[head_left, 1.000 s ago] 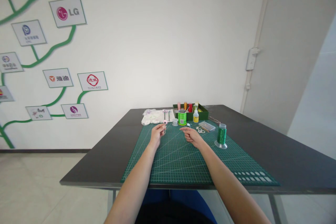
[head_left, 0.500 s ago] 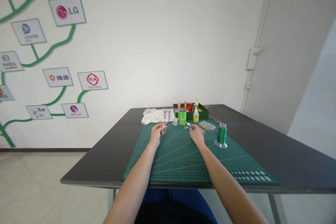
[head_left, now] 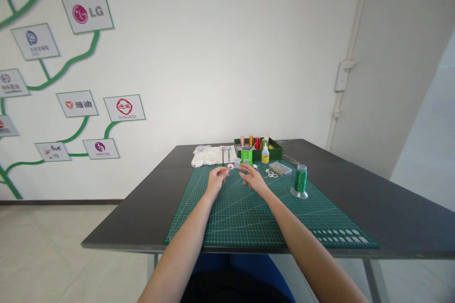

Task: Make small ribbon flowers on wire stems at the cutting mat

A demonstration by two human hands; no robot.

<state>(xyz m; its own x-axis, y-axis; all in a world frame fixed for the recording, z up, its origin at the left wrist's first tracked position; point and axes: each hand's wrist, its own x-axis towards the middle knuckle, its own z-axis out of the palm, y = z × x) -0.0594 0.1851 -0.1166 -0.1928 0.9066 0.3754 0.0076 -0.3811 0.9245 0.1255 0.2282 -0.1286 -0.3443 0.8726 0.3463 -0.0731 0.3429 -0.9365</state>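
Note:
My left hand (head_left: 217,181) is closed, pinching a small pink flower (head_left: 231,166) by its lower part, over the green cutting mat (head_left: 234,222). Close on the flower's right side is my right hand (head_left: 251,177), its fingers stretched and apart with nothing seen in them. Whether its fingertips touch the petals I cannot tell. Scissors with white handles (head_left: 272,174) lie on the mat just right of that hand. A small clear tub (head_left: 237,162) and a green can (head_left: 246,155) stand behind the hands.
A green box (head_left: 275,154) with thread spools stands at the back, a yellow glue bottle (head_left: 265,155) before it. To the right are a clear flat case (head_left: 280,168) and a green thread spool (head_left: 300,181). White padded material (head_left: 208,156) lies back left on the dark table (head_left: 142,208).
My right hand has left the spot by the scissors and moved left to the flower, its fingers opening. My left hand has shifted slightly right with the flower. The scissors' handles now show.

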